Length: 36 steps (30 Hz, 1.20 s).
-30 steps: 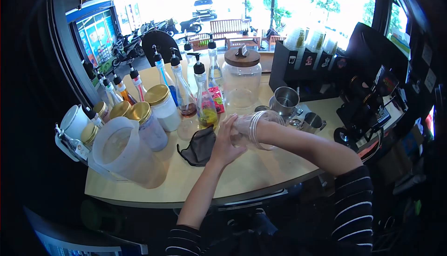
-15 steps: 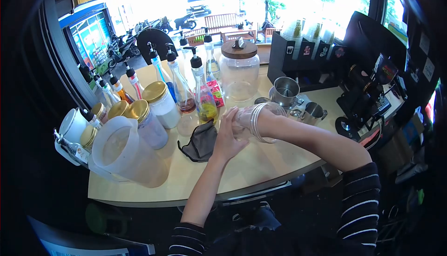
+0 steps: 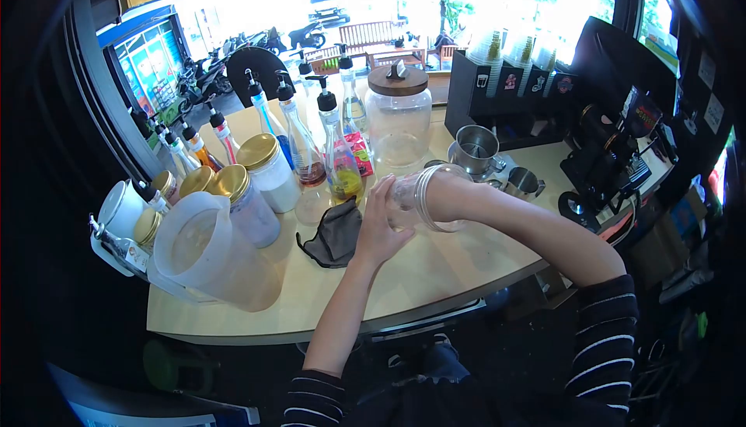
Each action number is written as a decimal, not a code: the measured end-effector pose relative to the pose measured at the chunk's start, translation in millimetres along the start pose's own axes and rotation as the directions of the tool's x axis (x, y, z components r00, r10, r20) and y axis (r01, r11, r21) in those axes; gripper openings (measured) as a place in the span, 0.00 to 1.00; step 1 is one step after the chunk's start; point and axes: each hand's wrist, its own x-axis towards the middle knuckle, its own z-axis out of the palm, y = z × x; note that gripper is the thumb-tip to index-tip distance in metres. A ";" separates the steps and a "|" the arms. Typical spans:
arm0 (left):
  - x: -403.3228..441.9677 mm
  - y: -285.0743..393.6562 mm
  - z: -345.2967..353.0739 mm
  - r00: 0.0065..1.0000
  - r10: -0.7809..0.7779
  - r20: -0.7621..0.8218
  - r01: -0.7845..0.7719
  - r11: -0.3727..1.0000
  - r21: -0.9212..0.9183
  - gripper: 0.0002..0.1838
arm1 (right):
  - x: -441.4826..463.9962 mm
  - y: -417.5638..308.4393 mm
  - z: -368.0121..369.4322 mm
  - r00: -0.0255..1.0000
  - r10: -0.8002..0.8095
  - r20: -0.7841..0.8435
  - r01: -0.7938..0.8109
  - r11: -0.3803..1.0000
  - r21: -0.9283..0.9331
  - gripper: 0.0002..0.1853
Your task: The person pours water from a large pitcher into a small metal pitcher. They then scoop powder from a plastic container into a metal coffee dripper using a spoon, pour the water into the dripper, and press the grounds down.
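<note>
A clear jar lies tilted on its side above the counter, its mouth facing right. My left hand is wrapped round the jar's base end. My right hand reaches through the mouth into the jar; its fingers are blurred behind the clear wall, and what they hold, if anything, cannot be made out. A dark grey cloth lies on the counter just left of my left hand. Behind the jar stand pump bottles, one with yellow-green liquid, and a large lidded glass jar.
On the left of the counter stand a frosted pitcher and gold-lidded jars. To the right are a metal cup, a metal pitcher, a black cup rack and a dark machine.
The view has shifted slightly, so the counter items sit a little higher and further left. My right forearm has moved slightly; both hands stay at the jar.
</note>
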 end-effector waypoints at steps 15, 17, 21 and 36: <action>-0.4 3.6 -0.6 0.998 -0.047 -0.034 0.048 0.998 0.032 0.52 | -61.4 -5.4 -56.6 0.932 0.204 -0.301 0.027 0.788 0.616 0.10; 0.2 0.9 -0.4 0.997 -0.049 -0.063 0.051 0.998 0.030 0.51 | -66.1 -2.1 -64.2 0.929 0.211 -0.305 0.041 0.759 0.649 0.10; 0.2 0.3 0.2 0.989 -0.089 -0.120 0.084 0.995 -0.049 0.51 | -75.2 11.4 -72.6 0.945 0.254 -0.207 -0.018 0.672 0.741 0.12; 2.7 1.9 -1.0 0.962 -0.250 -0.111 0.247 0.968 -0.040 0.52 | -96.1 60.9 -46.9 0.864 0.295 -0.407 0.235 0.479 0.846 0.12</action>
